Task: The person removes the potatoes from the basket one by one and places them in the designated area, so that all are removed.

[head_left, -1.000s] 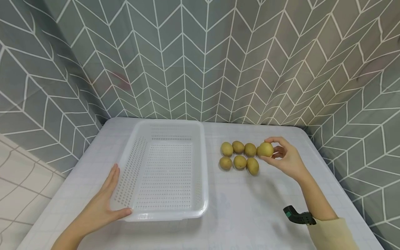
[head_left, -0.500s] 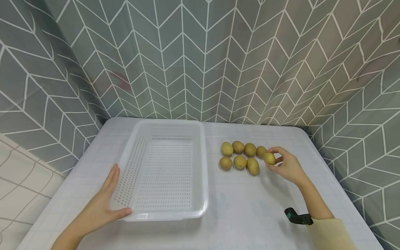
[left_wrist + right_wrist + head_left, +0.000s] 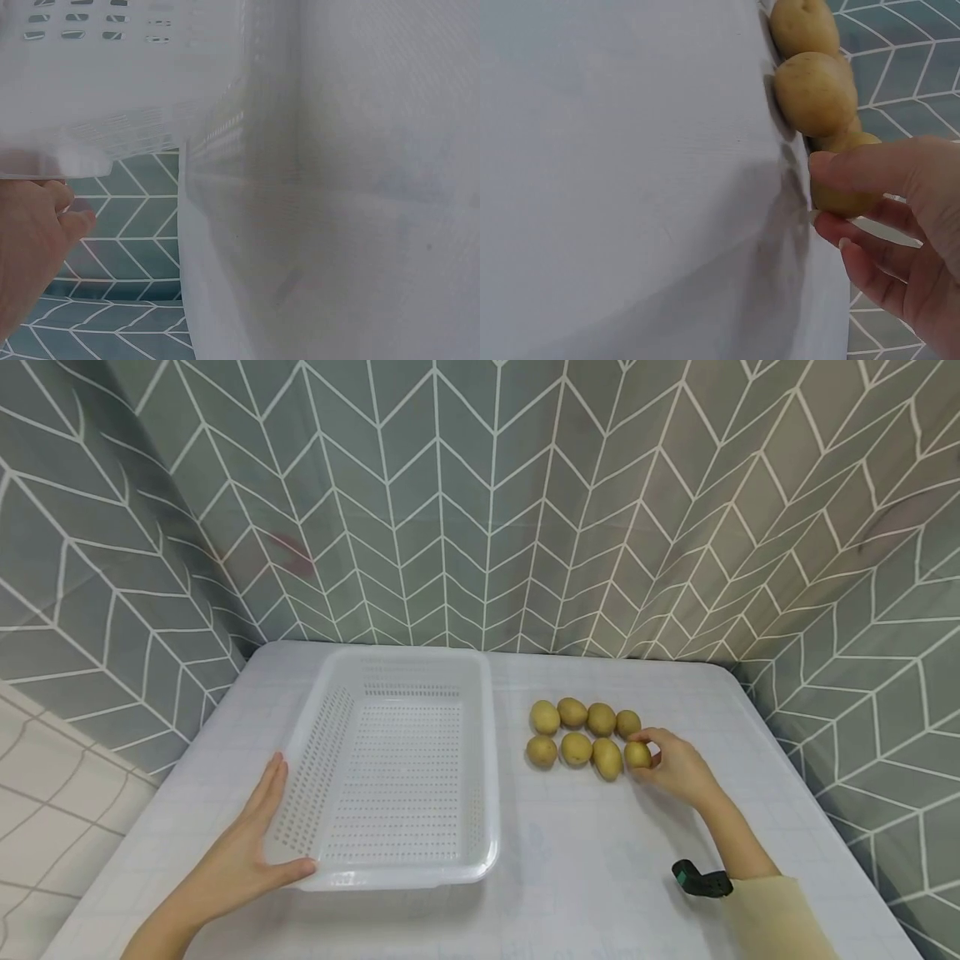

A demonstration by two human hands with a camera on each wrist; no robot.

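Head view: the right hand (image 3: 675, 766) pinches a small round yellow-brown potato (image 3: 638, 754) resting on the white desk (image 3: 585, 877), at the right end of the front row of potatoes (image 3: 577, 733). The left hand (image 3: 247, 852) lies flat against the white perforated plastic basket (image 3: 397, 768).

Left wrist view: fingers straight against the basket rim (image 3: 52, 161).

Right wrist view: fingertips (image 3: 840, 169) curl round the potato (image 3: 838, 196). Risk: on release it could roll and nudge its neighbours.

One second ago it was held aloft beside the back row; now it sits lower, in the front row.
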